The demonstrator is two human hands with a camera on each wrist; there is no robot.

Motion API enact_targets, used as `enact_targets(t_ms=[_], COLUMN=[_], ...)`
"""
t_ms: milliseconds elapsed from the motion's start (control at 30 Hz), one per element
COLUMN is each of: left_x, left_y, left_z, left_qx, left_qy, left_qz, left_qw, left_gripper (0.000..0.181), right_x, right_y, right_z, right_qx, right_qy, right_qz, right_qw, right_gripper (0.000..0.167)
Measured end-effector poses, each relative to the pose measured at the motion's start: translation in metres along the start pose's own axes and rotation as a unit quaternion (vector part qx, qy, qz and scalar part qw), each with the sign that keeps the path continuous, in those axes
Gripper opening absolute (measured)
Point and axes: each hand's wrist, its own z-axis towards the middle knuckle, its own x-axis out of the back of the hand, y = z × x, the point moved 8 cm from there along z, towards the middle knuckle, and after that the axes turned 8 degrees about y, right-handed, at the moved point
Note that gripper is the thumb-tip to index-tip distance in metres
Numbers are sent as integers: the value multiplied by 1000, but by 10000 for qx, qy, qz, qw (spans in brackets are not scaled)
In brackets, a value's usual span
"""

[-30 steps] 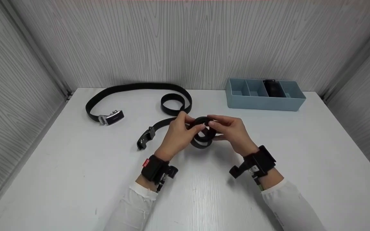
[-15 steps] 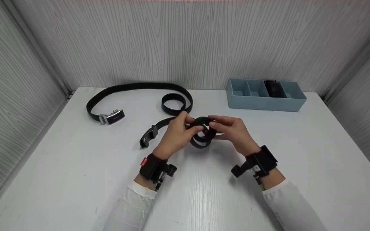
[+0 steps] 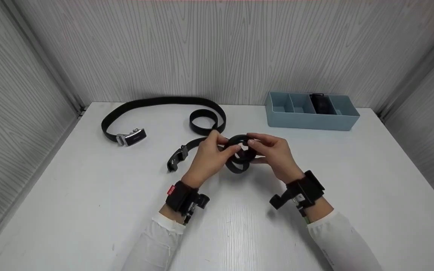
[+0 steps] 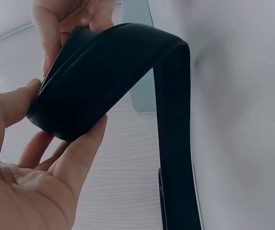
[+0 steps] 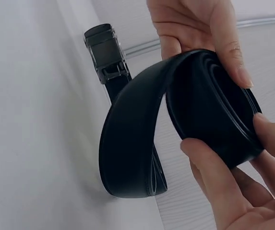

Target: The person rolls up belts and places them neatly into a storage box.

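Between both hands, a black belt [image 5: 132, 143] is partly rolled into a coil, with a looser loop hanging below it. My left hand [image 3: 208, 158] pinches the coil's left side between thumb and fingers. On the opposite side, my right hand [image 3: 275, 154] grips the coil with its thumb on the near edge. The belt's free end trails left under my left hand to a dark metal buckle [image 3: 177, 158] on the table. In the right wrist view, several wound layers show inside the coil.
Behind the hands lies a second black belt [image 3: 164, 101], partly curled, with a silver-edged buckle [image 3: 134, 137]. A blue-grey divided box [image 3: 311, 122] stands at the back right, with a dark rolled item [image 3: 320, 104] in one compartment. A grained panel [image 3: 217, 49] rises behind the white table [image 3: 352, 180].
The trailing buckle has slid right and slightly back, toward my hands. The coil has turned a little between the fingers, while both hands stay in nearly the same place.
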Motion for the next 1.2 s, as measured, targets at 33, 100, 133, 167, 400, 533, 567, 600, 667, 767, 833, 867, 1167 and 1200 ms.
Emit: enact_targets(t_ms=[33, 100, 133, 167, 400, 533, 567, 600, 667, 767, 833, 867, 1167, 1200], left_x=[0, -1, -1, 0, -1, -4, -4, -3, -2, 0, 0, 0, 0, -1], left_y=[0, 0, 0, 1, 5, 2, 1, 1, 0, -2, -3, -2, 7, 7], left_z=[0, 0, -1, -1, -3, -3, -3, -3, -2, -1, -1, -1, -2, -2], left_qx=[7, 12, 1, -16, -269, -204, -188, -155, -69, 46, 74, 60, -349, -355], left_qy=[0, -59, -97, -130, -625, -778, -723, -656, -493, -289, -224, -211, -465, -510], left_qz=[-26, -62, -38, 5, 331, 416, 429, 419, 355, 217, 150, 142, 353, 372], left_qw=[10000, 10000, 9999, 9999, 9971, 9959, 9963, 9968, 9981, 9993, 9996, 9997, 9977, 9974], left_gripper=[35, 33, 32, 31, 22, 20, 20, 20, 23, 27, 27, 27, 19, 19], right_x=[1, 2, 2, 2, -5, -9, -10, -10, -9, -7, -7, -6, -10, -12], right_y=[1, 2, 2, 2, 3, 4, 3, 2, 0, -1, 0, 1, 0, 0], right_z=[0, 0, 0, 0, -2, -3, -3, -3, -3, -2, -1, -1, -4, -5], right_qx=[-16, -33, -48, -52, 12, 10, 30, 52, 99, 119, 92, 73, 178, 179], right_qy=[34, 56, 33, -14, -708, -910, -886, -842, -730, -560, -499, -484, -951, -1043], right_qz=[37, 78, 60, 19, -766, -997, -973, -908, -733, -419, -290, -255, -826, -911], right_qw=[10000, 9999, 10000, 10000, 9945, 9908, 9913, 9923, 9946, 9975, 9983, 9985, 9919, 9902], right_gripper=[41, 40, 40, 40, 42, 41, 41, 41, 41, 41, 41, 41, 42, 42])
